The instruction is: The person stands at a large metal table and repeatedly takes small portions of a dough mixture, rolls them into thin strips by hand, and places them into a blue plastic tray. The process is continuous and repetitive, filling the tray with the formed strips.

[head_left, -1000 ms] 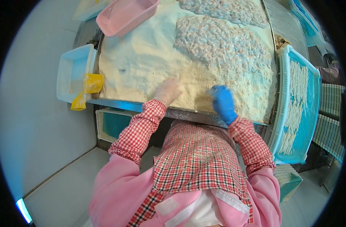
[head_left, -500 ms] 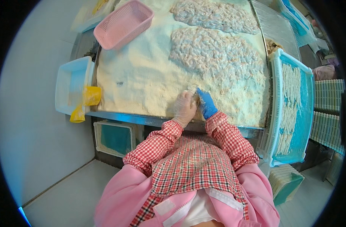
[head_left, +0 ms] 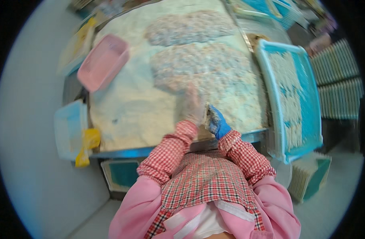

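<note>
My right hand [head_left: 218,122], in a blue glove, is closed on a small bunch of crumb-coated strips [head_left: 208,118] above the near part of the worktable. Just left of it is my left hand [head_left: 193,105] in a thin clear glove, pointing away from me; its fingers are smeared by motion. Beneath both hands lies a bed of pale crumbs [head_left: 130,133]. Beyond them a mound of pale, wet-looking strips [head_left: 198,65] is spread out, with crumbs over its near side. Farther back sits a second mound of strips [head_left: 190,27].
A pink basket [head_left: 104,63] stands on the table's left. Beside the table's left edge, a white tub [head_left: 70,129] has a yellow piece [head_left: 88,145] over its rim. At the right, a blue-lined tray [head_left: 316,115] holds rows of coated strips [head_left: 288,95]. Stacked trays [head_left: 308,179] stand below it.
The whole view has shifted and turned. My left hand has moved forward from its place beside the right hand. The strips in my right hand show more plainly now.
</note>
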Demonstrator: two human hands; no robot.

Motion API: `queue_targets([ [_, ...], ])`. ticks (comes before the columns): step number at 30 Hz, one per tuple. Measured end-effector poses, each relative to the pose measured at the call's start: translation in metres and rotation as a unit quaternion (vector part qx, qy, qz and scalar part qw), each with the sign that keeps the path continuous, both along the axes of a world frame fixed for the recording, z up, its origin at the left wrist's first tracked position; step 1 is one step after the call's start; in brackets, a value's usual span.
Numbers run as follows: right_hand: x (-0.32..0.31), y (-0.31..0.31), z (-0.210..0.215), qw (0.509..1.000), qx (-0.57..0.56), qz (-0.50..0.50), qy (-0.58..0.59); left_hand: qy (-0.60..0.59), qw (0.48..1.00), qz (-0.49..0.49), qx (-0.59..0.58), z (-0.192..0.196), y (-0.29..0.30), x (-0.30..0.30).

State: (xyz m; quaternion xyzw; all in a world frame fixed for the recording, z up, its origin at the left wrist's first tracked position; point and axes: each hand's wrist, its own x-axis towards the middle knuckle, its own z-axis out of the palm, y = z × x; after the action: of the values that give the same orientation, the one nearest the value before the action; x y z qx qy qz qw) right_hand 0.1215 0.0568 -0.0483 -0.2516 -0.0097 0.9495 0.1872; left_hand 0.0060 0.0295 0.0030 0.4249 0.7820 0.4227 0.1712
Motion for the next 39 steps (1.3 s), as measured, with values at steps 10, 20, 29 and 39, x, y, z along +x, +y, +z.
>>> queue_targets([
  [10, 0.274, 0.201, 0.179, 0.758, 0.399, -0.029, -0.515, -0.037, 0.996, 0.072, -0.027, 0.018, 0.090, -0.159],
  [20, 0.368, 0.261, 0.128, 0.771, 0.296, -0.126, -0.549, 0.335, 0.922, 0.003, -0.193, -0.023, 0.134, -0.225],
  [29, 0.444, 0.252, 0.112, 0.715, 0.380, 0.097, -0.579, 0.171, 0.971, -0.008, -0.166, -0.043, 0.120, -0.255],
  [39, 0.326, 0.198, 0.122, 0.641, 0.547, -0.122, -0.524, 0.261, 0.922, -0.237, -0.159, 0.023, -0.080, -0.123],
])
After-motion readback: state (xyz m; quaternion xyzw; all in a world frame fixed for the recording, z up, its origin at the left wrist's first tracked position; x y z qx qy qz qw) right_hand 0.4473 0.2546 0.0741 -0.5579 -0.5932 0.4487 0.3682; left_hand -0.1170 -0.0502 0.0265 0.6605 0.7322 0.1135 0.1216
